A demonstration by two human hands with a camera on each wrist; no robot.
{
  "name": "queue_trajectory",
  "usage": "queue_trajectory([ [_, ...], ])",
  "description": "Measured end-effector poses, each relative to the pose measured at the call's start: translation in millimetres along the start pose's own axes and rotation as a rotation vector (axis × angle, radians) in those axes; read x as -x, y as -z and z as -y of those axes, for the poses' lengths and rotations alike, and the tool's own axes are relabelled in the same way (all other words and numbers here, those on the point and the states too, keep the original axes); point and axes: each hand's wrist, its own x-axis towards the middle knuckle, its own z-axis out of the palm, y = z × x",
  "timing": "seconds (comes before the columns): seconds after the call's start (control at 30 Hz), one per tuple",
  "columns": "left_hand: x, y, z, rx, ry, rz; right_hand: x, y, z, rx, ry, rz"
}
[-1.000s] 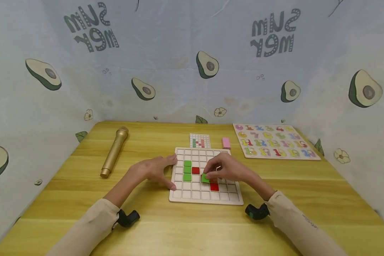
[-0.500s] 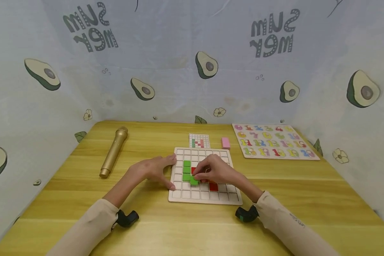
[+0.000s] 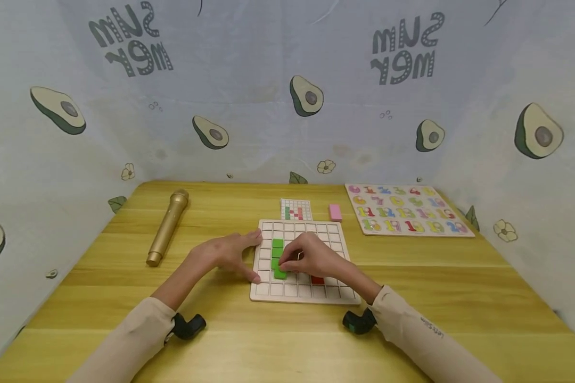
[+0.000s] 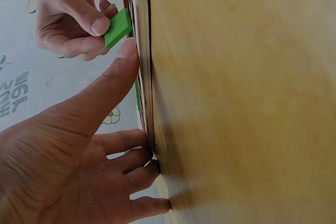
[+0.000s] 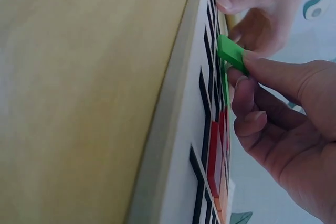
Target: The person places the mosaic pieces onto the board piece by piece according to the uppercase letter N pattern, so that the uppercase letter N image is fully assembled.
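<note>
My right hand (image 3: 313,255) pinches a green square tile (image 3: 280,273) between thumb and fingers over the left part of a white gridded board (image 3: 263,290). In the right wrist view, the held tile (image 5: 231,53) is tilted, one edge close to the grid. Several green tiles (image 3: 278,243) lie in a column just beyond it. A red tile (image 3: 318,280) shows below my right hand, which hides part of the board. My left hand (image 3: 227,252) rests at the board's left edge, thumb and fingers spread; in the left wrist view its thumb (image 4: 113,85) touches the rim.
Behind the board lie a small card with a printed coloured grid pattern (image 3: 295,209) and a pink block (image 3: 335,213). A number puzzle board (image 3: 409,210) is at the back right. To the left lies a gold microphone (image 3: 167,229). A printed curtain (image 3: 259,69) surrounds the wooden table.
My right hand has carried the green tile leftward across the board, to the near end of the green column. My left hand has stayed at the board's left edge.
</note>
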Motion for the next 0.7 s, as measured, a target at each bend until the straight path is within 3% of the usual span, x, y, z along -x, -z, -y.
queue_trajectory([
  [0.7,-0.1,-0.2,-0.5,-0.003,0.009,0.003,-1.3,-8.7,6.4,0.030,0.030,0.007],
])
